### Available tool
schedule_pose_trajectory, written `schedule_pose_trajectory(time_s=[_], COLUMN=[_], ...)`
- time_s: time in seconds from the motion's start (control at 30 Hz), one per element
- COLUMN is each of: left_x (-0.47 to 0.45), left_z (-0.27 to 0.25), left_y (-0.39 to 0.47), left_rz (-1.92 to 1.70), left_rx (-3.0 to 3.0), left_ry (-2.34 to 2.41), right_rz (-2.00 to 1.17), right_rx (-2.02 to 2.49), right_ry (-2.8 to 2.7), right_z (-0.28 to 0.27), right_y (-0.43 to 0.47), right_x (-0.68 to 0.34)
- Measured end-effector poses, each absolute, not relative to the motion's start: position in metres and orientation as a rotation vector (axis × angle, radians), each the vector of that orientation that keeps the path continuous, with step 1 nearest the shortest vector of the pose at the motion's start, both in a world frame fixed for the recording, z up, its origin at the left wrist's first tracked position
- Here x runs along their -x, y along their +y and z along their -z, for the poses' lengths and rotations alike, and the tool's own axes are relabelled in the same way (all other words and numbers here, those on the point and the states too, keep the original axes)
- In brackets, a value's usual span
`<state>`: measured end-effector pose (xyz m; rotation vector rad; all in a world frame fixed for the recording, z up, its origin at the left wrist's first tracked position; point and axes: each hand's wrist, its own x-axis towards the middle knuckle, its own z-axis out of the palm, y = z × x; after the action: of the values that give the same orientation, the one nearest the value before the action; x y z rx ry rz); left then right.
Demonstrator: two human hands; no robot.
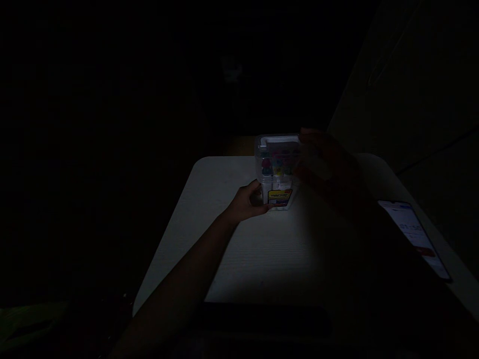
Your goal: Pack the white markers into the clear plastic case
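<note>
- Nearest me, a dark flat slab (262, 319) lay along the table's (269, 254) near edge; the gloom hid what it was.
- Off to my right, a phone (413, 237) lay face up near the table's right edge, its screen dimly lit, well apart from both hands.
- From my lower left, my left arm ran up across the white table to the left hand (249, 202).
- That left hand was wrapped round the lower left side of a clear box (279, 172); its fingers (262, 205) curled under the bottom corner, beside the yellow label (280, 196).
- The box stood roughly mid-table toward the far edge, tilted up, with small coloured pieces showing through its wall.
- My right hand (329, 172) was at the box's upper right side, fingertips by the top corner; it was too shadowed for me to tell whether it gripped or only touched.
- Beyond the table everything was black.
</note>
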<state>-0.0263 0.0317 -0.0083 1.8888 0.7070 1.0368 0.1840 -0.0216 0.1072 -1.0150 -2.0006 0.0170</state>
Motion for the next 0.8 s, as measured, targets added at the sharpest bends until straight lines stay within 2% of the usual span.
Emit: schedule_pose_trajectory(time_s=[0.3,0.43,0.6,0.8], left_x=[0.030,0.029,0.026,0.024], left_z=[0.012,0.010,0.007,0.005], left_y=[0.032,0.031,0.029,0.028], left_rz=[-0.990,-0.987,-0.990,-0.972], left_rx=[-1.973,-2.022,-2.024,-1.993], left_ry=[0.743,0.762,0.722,0.720], right_rz=[0.044,0.022,0.163,0.192], right_rx=[0.983,1.101,1.092,1.159], right_ry=[-1.887,-1.771,-1.675,-1.641], right_z=[-0.103,-0.108,-0.109,-0.113], right_y=[-0.020,-0.025,-0.026,-0.032], right_x=[-0.180,-0.177,-0.178,-0.176])
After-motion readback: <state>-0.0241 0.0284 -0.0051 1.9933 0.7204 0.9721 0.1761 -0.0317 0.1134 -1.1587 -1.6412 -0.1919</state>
